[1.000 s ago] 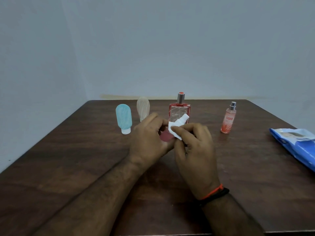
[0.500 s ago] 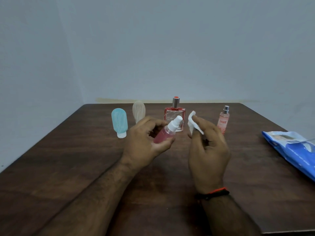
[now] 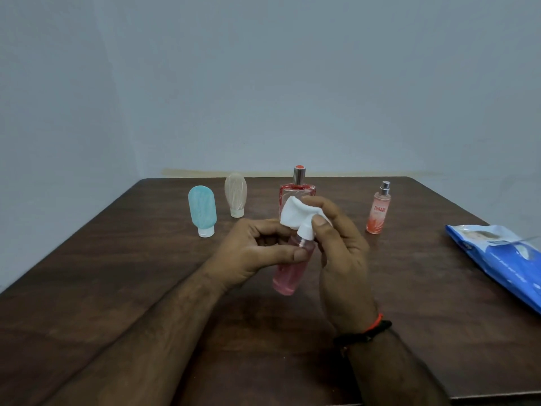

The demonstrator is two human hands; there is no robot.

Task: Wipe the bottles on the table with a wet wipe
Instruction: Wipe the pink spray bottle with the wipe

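Note:
My left hand [image 3: 251, 253] grips a small pink spray bottle [image 3: 288, 275] with a white pump top, held upright above the table. My right hand [image 3: 341, 247] pinches a white wet wipe [image 3: 295, 213] and holds it against the bottle's top. Behind stand a blue squeeze bottle [image 3: 202, 210], a beige squeeze bottle [image 3: 236, 194], a red square perfume bottle [image 3: 298, 186] partly hidden by the wipe, and a thin orange spray bottle [image 3: 378, 212].
A blue pack of wet wipes [image 3: 497, 259] lies at the right edge of the dark wooden table [image 3: 117, 273]. A pale wall rises right behind the table's far edge.
The right hand, apart from the bottle half a second ago, has come back and put the wipe on the pump top. The left hand has tipped the bottle more upright.

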